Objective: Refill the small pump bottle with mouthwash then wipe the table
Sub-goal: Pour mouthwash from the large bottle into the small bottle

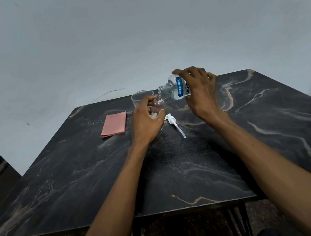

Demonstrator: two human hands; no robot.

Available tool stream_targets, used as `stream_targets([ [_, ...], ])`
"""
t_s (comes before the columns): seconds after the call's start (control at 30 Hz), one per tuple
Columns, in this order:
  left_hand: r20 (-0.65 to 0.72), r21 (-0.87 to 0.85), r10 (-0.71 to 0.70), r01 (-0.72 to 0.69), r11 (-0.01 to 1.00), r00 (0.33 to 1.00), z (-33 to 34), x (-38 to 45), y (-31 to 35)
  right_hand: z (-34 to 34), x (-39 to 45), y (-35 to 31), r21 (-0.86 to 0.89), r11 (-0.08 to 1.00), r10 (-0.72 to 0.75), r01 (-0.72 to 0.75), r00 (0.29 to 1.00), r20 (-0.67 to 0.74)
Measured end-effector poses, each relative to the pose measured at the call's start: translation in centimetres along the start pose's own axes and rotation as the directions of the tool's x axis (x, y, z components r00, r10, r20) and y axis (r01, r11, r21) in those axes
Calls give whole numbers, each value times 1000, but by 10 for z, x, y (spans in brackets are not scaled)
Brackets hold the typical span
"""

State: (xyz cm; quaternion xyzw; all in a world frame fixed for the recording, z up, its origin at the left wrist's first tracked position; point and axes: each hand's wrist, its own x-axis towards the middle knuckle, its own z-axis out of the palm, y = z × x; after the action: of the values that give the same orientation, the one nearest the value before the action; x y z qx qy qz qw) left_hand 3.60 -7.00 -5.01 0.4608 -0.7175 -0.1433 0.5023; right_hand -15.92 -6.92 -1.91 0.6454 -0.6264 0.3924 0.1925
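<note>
My left hand [147, 119] grips the small clear pump bottle [158, 104], which stands upright on the table with its neck uncovered. My right hand [200, 93] holds the mouthwash bottle [176, 88], clear with a blue label, tipped on its side; its uncapped mouth sits just above and right of the small bottle's neck. The white pump head with its tube [175, 124] lies on the table between my two hands. A folded pink cloth [113, 124] lies flat to the left.
A clear plastic cup [140, 97] stands behind my left hand near the far edge. The dark marbled table [79, 183] ends at a pale wall; its front edge is close to me.
</note>
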Motion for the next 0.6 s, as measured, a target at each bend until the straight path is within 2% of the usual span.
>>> stream_targets([
  [0.6, 3, 6, -11, 11, 1000, 1000, -1, -1, 2, -2, 0, -2, -18, 1000, -2, 3, 1000, 18],
])
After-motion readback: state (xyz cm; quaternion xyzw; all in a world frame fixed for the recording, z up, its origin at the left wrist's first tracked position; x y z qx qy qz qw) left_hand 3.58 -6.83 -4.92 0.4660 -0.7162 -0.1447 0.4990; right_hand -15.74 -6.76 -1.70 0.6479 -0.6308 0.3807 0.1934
